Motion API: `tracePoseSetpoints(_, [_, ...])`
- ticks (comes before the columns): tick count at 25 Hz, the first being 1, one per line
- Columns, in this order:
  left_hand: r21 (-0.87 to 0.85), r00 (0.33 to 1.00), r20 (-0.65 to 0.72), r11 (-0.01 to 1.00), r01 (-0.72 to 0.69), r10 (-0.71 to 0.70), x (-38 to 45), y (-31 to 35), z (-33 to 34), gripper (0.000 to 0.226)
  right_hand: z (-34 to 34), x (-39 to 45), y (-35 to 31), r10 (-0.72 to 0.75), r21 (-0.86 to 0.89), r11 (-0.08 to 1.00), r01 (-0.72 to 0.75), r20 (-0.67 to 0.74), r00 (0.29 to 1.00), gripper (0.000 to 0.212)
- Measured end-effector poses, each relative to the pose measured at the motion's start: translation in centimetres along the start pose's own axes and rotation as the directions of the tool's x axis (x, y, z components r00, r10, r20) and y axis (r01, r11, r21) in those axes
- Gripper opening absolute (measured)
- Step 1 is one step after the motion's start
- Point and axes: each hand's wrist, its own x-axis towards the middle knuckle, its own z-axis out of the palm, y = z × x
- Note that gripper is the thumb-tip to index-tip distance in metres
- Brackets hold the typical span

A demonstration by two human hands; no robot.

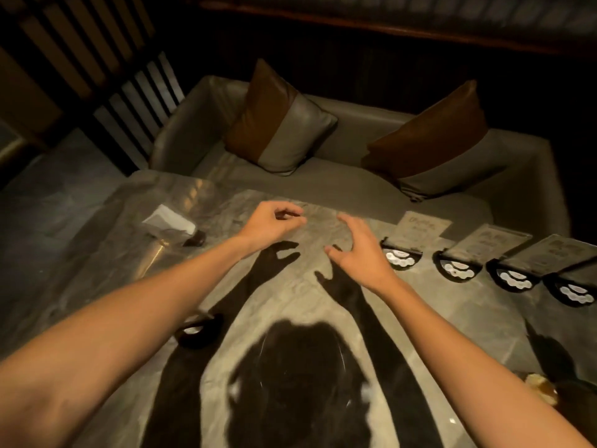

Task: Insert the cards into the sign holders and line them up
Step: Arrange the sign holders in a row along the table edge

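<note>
Several sign holders stand in a row on the right side of the marble table (290, 295), each a black half-round base with a card upright in it: the nearest to my hands (402, 255), another (458, 268), a third (515, 276), and one at the frame edge (573, 291). One more black base (200, 329) sits alone beside my left forearm, with no card visible in it. My left hand (269, 224) hovers over the table's far middle, fingers loosely curled, thumb and forefinger apart. My right hand (357, 250) hovers beside it, fingers spread. I see nothing in either hand.
A white folded card (168, 219), a small dark object (195, 239) and a brass-coloured cylinder (155, 257) lie at the table's far left. A yellowish object (539, 384) is at the near right edge. A sofa with two cushions (281, 124) lies beyond the table.
</note>
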Motion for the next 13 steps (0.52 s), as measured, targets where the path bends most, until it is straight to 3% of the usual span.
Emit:
tracePoseSetpoints(4, [-0.081, 0.996, -0.084, 0.996, 0.029, -0.036, -5.2, -3.5, -8.4, 0.027, 8.7, -2.3, -7.3, 0.001, 0.324, 0.941, -0.097, 0.284, 0.959, 0.08])
tracePoseSetpoints(7, [-0.092, 0.986, -0.131, 0.992, 0.089, -0.1, -8.6, -7.3, -13.7, 0.027, 14.4, -3.5, -11.1, -0.032, 0.358, 0.921, -0.154, 0.464, 0.885, 0.073])
tracePoseSetpoints(9, [-0.054, 0.985, -0.008, 0.983, 0.173, -0.174, -10.5, -9.9, -16.5, 0.032, 17.6, -4.1, -12.5, -0.079, 0.319, 0.94, -0.117, 0.539, 0.839, 0.063])
tracePoseSetpoints(13, [0.137, 0.903, 0.331, 0.961, 0.24, -0.273, -13.3, -14.3, -19.1, 0.047, 22.3, -4.0, -12.9, -0.122, 0.222, 0.975, 0.024, 0.435, 0.892, 0.022])
